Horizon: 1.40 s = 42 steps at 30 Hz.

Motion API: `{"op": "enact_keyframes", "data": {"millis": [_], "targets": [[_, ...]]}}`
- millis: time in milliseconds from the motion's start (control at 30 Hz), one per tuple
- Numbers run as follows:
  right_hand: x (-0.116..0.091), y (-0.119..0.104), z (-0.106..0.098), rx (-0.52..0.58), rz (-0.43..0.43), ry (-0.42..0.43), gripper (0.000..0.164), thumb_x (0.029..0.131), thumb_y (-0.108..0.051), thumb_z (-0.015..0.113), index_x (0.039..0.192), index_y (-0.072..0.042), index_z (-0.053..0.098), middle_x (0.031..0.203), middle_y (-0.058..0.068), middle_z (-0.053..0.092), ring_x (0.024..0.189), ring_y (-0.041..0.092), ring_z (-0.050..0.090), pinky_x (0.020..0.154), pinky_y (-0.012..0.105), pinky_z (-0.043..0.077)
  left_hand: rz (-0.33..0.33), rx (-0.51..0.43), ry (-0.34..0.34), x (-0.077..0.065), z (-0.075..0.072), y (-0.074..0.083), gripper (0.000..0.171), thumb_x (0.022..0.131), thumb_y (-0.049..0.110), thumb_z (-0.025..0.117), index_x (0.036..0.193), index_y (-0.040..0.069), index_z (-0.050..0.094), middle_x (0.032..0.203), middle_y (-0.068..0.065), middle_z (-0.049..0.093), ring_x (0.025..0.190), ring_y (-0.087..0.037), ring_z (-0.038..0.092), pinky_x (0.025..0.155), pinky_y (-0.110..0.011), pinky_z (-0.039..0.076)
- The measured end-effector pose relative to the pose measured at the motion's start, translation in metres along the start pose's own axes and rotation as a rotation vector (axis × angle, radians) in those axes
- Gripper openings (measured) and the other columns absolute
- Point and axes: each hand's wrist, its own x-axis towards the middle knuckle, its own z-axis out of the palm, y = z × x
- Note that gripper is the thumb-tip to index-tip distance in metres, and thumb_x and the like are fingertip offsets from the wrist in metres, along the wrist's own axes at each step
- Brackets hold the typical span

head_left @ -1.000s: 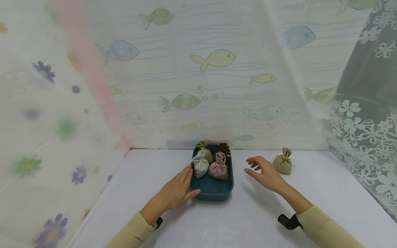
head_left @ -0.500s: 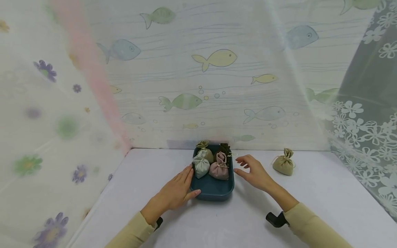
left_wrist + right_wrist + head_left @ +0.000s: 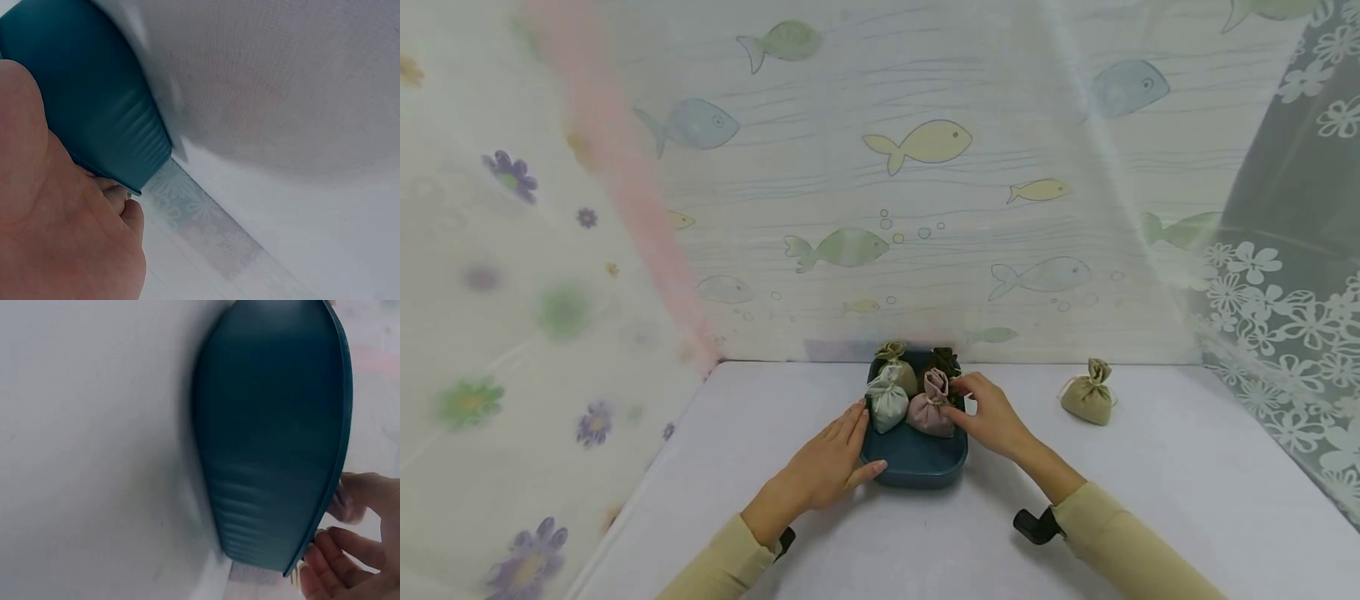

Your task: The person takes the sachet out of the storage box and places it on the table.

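A dark blue tray (image 3: 917, 460) holds several small drawstring pouches at its far end. They are a pale mint pouch (image 3: 888, 408), a pink pouch (image 3: 928, 417), a khaki pouch (image 3: 906, 379) behind, and a dark brown pouch (image 3: 945, 360) partly hidden. My left hand (image 3: 823, 462) lies along the tray's left side with fingers straight, touching its rim. Over the right rim reaches my right hand (image 3: 992, 418), thumb beside the pink pouch and fingertips behind it. In the right wrist view, a gap shows between thumb (image 3: 369, 487) and fingers (image 3: 334, 562).
Another khaki pouch (image 3: 1087, 400) stands on the white tabletop (image 3: 1150, 467), right of the tray. A fish-print curtain (image 3: 917, 192) hangs at the table's back edge. Sheer flowered curtains border both sides.
My right hand has moved left from beside the lone khaki pouch, over the tray's right rim to the pink pouch. The left hand has stayed at the tray's side.
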Motion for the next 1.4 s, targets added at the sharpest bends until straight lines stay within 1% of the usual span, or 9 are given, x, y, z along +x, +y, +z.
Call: {"op": "enact_keyframes", "data": {"millis": [133, 333, 500, 600, 700, 900, 1033, 1233, 1400], "targets": [[0.003, -0.002, 0.005, -0.004, 0.017, -0.004, 0.037, 0.091, -0.011, 0.078, 0.123, 0.005, 0.066, 0.114, 0.017, 0.065, 0.110, 0.038, 0.063, 0.097, 0.056, 0.052, 0.003, 0.008, 0.001, 0.000, -0.001, 0.000, 0.096, 0.104, 0.070, 0.023, 0.161, -0.007, 0.018, 0.170, -0.022, 0.009, 0.157, -0.032, 0.012, 0.124, -0.050, 0.023], [0.006, -0.005, 0.013, -0.009, 0.031, 0.022, 0.033, 0.090, -0.013, 0.080, 0.117, 0.004, 0.068, 0.109, 0.016, 0.066, 0.104, 0.038, 0.064, 0.091, 0.053, 0.053, 0.001, 0.007, 0.000, 0.001, 0.001, -0.002, 0.095, 0.104, 0.070, 0.024, 0.161, -0.006, 0.017, 0.170, -0.021, 0.008, 0.157, -0.032, 0.012, 0.125, -0.049, 0.023], [0.009, -0.010, 0.017, -0.051, 0.083, 0.034, 0.033, 0.089, -0.017, 0.081, 0.113, 0.002, 0.070, 0.107, 0.014, 0.067, 0.100, 0.032, 0.064, 0.085, 0.048, 0.054, -0.004, 0.028, -0.003, 0.002, 0.005, -0.004, 0.094, 0.104, 0.069, 0.023, 0.161, -0.005, 0.016, 0.171, -0.019, 0.006, 0.158, -0.030, 0.011, 0.125, -0.047, 0.022], [0.010, -0.014, 0.020, -0.054, 0.123, 0.029, 0.033, 0.089, -0.017, 0.082, 0.112, 0.001, 0.070, 0.107, 0.014, 0.068, 0.100, 0.032, 0.065, 0.085, 0.048, 0.054, -0.001, 0.021, 0.005, 0.002, 0.007, -0.005, 0.093, 0.105, 0.069, 0.024, 0.161, -0.006, 0.017, 0.170, -0.020, 0.007, 0.158, -0.030, 0.012, 0.125, -0.047, 0.023], [0.011, -0.014, 0.024, -0.062, 0.136, 0.022, 0.031, 0.088, -0.016, 0.082, 0.111, 0.001, 0.070, 0.106, 0.013, 0.069, 0.099, 0.031, 0.065, 0.085, 0.048, 0.054, 0.003, 0.023, 0.007, 0.001, 0.005, -0.003, 0.094, 0.104, 0.069, 0.023, 0.160, -0.007, 0.019, 0.170, -0.021, 0.009, 0.157, -0.032, 0.013, 0.124, -0.048, 0.024], [0.013, -0.013, 0.028, -0.084, 0.128, 0.018, 0.024, 0.087, -0.014, 0.083, 0.102, -0.002, 0.070, 0.098, 0.010, 0.068, 0.089, 0.026, 0.064, 0.077, 0.041, 0.052, 0.013, 0.006, 0.006, -0.002, -0.006, 0.003, 0.092, 0.106, 0.065, 0.029, 0.158, -0.010, 0.022, 0.168, -0.025, 0.014, 0.156, -0.036, 0.017, 0.123, -0.052, 0.025], [0.013, -0.013, 0.028, -0.094, 0.107, 0.027, 0.020, 0.088, -0.012, 0.082, 0.101, -0.002, 0.070, 0.098, 0.011, 0.069, 0.090, 0.027, 0.064, 0.076, 0.041, 0.052, 0.005, 0.010, -0.011, -0.002, -0.011, 0.006, 0.090, 0.107, 0.063, 0.031, 0.159, -0.010, 0.021, 0.168, -0.025, 0.013, 0.156, -0.036, 0.016, 0.124, -0.050, 0.024], [0.012, -0.012, 0.026, -0.051, 0.089, 0.035, 0.018, 0.089, -0.010, 0.080, 0.101, -0.002, 0.070, 0.098, 0.011, 0.069, 0.090, 0.026, 0.064, 0.076, 0.040, 0.050, -0.002, 0.000, -0.008, -0.001, -0.009, 0.004, 0.090, 0.106, 0.063, 0.032, 0.159, -0.010, 0.021, 0.168, -0.025, 0.013, 0.156, -0.036, 0.017, 0.123, -0.052, 0.025], [0.009, -0.010, 0.023, 0.009, 0.111, 0.030, 0.016, 0.090, -0.009, 0.079, 0.099, -0.003, 0.068, 0.096, 0.010, 0.068, 0.086, 0.022, 0.059, 0.074, 0.036, 0.048, 0.000, 0.000, 0.001, 0.000, -0.003, 0.000, 0.094, 0.105, 0.069, 0.025, 0.160, -0.007, 0.019, 0.170, -0.022, 0.010, 0.157, -0.033, 0.014, 0.124, -0.051, 0.024]]}}
